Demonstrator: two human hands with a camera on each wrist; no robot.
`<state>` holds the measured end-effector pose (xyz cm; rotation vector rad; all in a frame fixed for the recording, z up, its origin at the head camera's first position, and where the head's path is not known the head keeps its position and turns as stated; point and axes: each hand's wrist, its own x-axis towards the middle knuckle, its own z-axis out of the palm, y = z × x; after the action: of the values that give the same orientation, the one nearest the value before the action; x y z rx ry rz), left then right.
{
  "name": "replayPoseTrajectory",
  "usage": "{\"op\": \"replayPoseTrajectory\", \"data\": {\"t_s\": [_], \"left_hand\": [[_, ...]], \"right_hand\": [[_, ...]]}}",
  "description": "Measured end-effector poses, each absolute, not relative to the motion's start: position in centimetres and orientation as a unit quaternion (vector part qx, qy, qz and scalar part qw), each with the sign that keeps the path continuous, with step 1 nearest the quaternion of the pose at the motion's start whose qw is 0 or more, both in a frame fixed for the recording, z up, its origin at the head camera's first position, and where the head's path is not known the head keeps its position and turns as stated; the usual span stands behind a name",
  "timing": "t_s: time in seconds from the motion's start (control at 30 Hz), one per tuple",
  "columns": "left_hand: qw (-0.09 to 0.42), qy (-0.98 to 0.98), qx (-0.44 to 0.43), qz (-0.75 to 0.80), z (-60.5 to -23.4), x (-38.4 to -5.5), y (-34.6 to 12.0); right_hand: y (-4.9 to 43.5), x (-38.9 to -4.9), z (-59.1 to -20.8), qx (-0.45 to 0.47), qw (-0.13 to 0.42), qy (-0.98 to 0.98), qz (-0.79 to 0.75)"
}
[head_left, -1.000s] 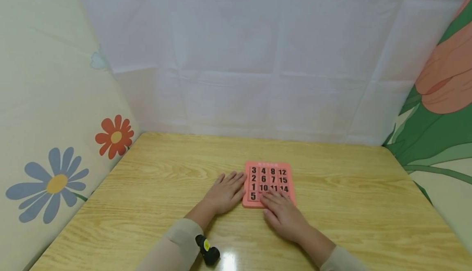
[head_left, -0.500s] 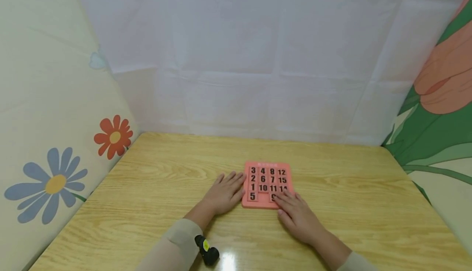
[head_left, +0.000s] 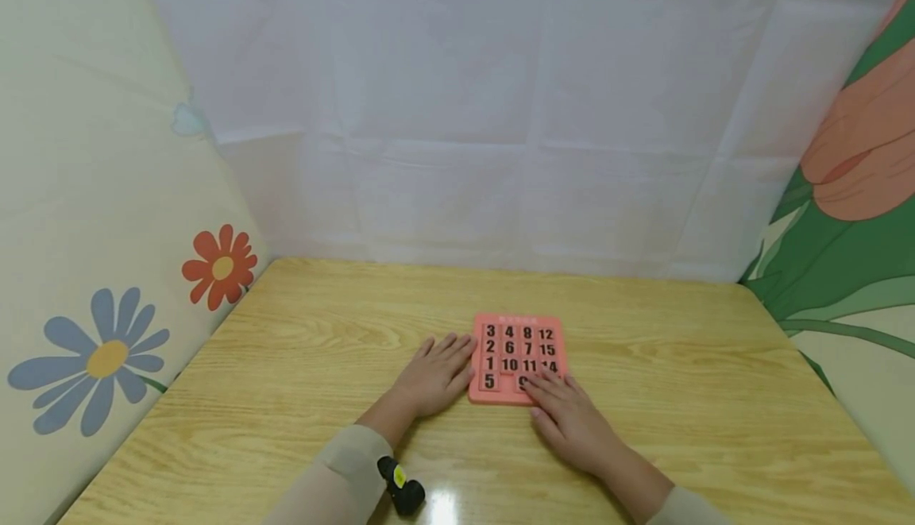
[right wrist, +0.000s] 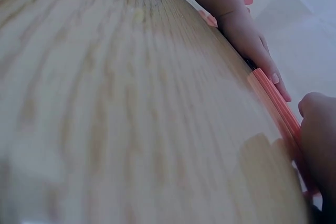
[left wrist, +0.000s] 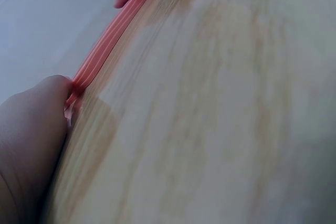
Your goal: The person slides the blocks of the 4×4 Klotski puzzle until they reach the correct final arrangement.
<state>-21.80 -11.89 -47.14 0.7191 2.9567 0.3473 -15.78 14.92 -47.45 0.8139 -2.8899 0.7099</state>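
Wide tabletop (head_left: 665,366) surrounds the puzzle (head_left: 510,348), left fingers (head_left: 454,356) touching its edge.

Number board (head_left: 518,357): lower-right corner hidden by right hand (head_left: 572,422); heading (head_left: 518,320) along top too small to read; sleeve (head_left: 688,509) below right, cut off.

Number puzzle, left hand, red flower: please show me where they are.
Number puzzle (head_left: 519,357), head view: its tiled middle.
Left hand (head_left: 433,378), head view: its back.
Red flower (head_left: 222,268), head view: its yellow centre.

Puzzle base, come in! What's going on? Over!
Left hand at left edge of pink puzzle. Right hand partly covering 9 tile. Gap between it and 5 tile, unblocked.
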Motion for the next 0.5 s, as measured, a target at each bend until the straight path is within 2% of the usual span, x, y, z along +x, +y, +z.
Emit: {"op": "replayPoseTrajectory", "data": {"t_s": [0.5], "left_hand": [[0.032, 0.961, 0.244, 0.126, -47.3, -21.8, -12.0]], "right_hand": [[13.8, -16.0, -47.6, 0.280, 0.038, -0.933, 0.222]]}}
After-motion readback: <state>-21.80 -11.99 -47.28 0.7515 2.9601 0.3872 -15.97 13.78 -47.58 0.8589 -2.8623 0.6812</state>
